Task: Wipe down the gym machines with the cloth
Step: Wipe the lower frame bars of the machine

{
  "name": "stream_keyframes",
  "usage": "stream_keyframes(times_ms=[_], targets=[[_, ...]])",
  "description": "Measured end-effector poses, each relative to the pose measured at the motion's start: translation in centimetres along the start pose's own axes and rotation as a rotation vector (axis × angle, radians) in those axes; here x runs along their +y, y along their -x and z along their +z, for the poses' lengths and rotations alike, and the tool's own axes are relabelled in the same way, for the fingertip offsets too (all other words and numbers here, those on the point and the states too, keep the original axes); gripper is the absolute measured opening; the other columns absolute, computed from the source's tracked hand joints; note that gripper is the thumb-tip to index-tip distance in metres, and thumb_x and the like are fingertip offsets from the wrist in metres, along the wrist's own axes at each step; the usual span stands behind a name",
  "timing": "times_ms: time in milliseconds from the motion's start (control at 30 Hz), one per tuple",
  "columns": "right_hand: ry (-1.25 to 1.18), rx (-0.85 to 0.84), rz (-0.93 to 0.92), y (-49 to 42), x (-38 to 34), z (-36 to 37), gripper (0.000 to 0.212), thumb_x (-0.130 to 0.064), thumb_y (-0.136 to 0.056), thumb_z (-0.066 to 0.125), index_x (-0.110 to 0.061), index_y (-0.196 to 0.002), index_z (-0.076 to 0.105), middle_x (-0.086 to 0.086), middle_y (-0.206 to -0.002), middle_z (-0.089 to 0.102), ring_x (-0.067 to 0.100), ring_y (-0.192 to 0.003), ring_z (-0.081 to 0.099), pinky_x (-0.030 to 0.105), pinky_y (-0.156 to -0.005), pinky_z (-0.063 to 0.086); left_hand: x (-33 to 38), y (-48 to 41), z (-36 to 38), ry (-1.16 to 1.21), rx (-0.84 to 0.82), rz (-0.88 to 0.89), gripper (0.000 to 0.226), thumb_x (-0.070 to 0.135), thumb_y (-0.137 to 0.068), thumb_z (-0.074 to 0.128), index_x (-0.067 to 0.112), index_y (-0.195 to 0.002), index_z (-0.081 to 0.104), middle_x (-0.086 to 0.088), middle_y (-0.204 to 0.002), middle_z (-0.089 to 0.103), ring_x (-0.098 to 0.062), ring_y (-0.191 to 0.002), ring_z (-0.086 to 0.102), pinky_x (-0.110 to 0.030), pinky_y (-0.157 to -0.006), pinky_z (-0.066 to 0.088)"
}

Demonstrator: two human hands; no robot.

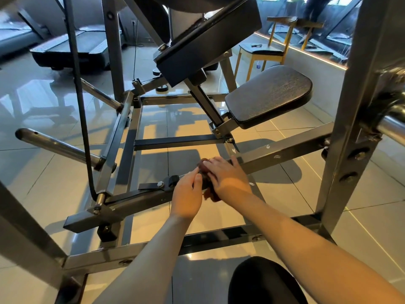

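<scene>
While spread nearly flat and pressing down, fingers [211, 166] of the right hand [228, 178] over a dark brown cloth [211, 196]. Beside them, fingers [195, 175] of the left hand [187, 195] curled, pinching the cloth's left side. Cloth bunched on a slanted grey steel bar [285, 151] of the gym machine [122, 137], near the bar's middle. Beyond the bar, a black seat pad [269, 95] and a tilted back pad [208, 38]. To the left, a black cable [81, 106] hanging down. Glossy floor tiles [43, 183] underneath. Farther back, a treadmill [70, 49] at the left and a wooden chair [265, 52] at the right. At the bottom edge, a black-clad knee [263, 281].
</scene>
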State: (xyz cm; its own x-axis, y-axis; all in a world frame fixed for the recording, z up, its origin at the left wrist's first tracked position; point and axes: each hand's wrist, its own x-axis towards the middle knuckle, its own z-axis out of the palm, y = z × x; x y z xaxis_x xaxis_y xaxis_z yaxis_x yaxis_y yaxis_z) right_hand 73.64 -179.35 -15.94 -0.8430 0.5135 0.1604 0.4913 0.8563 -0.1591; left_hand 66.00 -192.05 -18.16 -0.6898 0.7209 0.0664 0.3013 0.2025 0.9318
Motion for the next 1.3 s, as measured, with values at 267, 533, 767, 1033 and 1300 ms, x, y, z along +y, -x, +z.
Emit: stream_keyframes(times_ms=[267, 533, 767, 1033, 1300], targets=[[0.027, -0.064, 0.105, -0.5, -2.4, 0.5, 0.052, -0.025, -0.102, 0.055, -0.026, -0.151, 0.036, 0.002, -0.156, 0.041, 0.025, -0.150, 0.023, 0.044, -0.123, 0.011, 0.9, 0.6, -0.5, -0.024, -0.040, 0.006, 0.026, 0.027, -0.110, 0.038, 0.045, -0.116, 0.057, 0.027, -0.109, 0.059, 0.019, -0.102, 0.053, -0.003, -0.085, 0.038], [-0.607, 0.132, 0.210, 4.1, -2.5, -0.1, 0.037, -0.017, -0.106, 0.048, -0.027, -0.140, 0.059, 0.003, -0.145, 0.057, 0.020, -0.134, 0.050, 0.029, -0.117, 0.037, 1.7, 2.3, -1.6, 0.113, -0.023, -0.049, 0.021, 0.030, -0.109, 0.040, 0.036, -0.116, 0.059, 0.020, -0.105, 0.063, 0.022, -0.093, 0.056, 0.002, -0.072, 0.042], [-0.984, 0.094, 0.386, 8.1, -3.5, -2.4, 0.039, -0.024, -0.109, 0.043, -0.031, -0.146, 0.051, -0.006, -0.144, 0.055, 0.012, -0.127, 0.052, 0.018, -0.097, 0.041, 3.5, 4.9, 2.0, 0.406, -0.061, -0.180, 0.031, 0.037, -0.109, 0.042, 0.037, -0.139, 0.045, 0.019, -0.121, 0.056, -0.002, -0.111, 0.058, -0.019, -0.081, 0.050], [-1.220, 0.213, 0.414, 9.8, -1.8, -3.2, 0.031, -0.015, -0.105, 0.050, -0.029, -0.130, 0.062, -0.008, -0.126, 0.062, 0.008, -0.118, 0.056, 0.011, -0.075, 0.052, 4.6, 3.7, 1.5, 0.522, 0.053, -0.222, 0.024, 0.026, -0.103, 0.056, 0.034, -0.126, 0.052, 0.000, -0.121, 0.065, -0.024, -0.113, 0.064, -0.050, -0.101, 0.053], [-1.432, 0.168, 0.490, 9.3, -0.6, -3.2, 0.028, -0.026, -0.103, 0.058, -0.026, -0.131, 0.054, 0.004, -0.116, 0.071, 0.019, -0.108, 0.069, 0.039, -0.091, 0.060, 5.6, 3.4, 2.3, 0.577, -0.001, -0.197, 0.021, 0.031, -0.104, 0.054, 0.031, -0.125, 0.055, -0.001, -0.120, 0.065, -0.020, -0.112, 0.065, -0.043, -0.097, 0.057]])
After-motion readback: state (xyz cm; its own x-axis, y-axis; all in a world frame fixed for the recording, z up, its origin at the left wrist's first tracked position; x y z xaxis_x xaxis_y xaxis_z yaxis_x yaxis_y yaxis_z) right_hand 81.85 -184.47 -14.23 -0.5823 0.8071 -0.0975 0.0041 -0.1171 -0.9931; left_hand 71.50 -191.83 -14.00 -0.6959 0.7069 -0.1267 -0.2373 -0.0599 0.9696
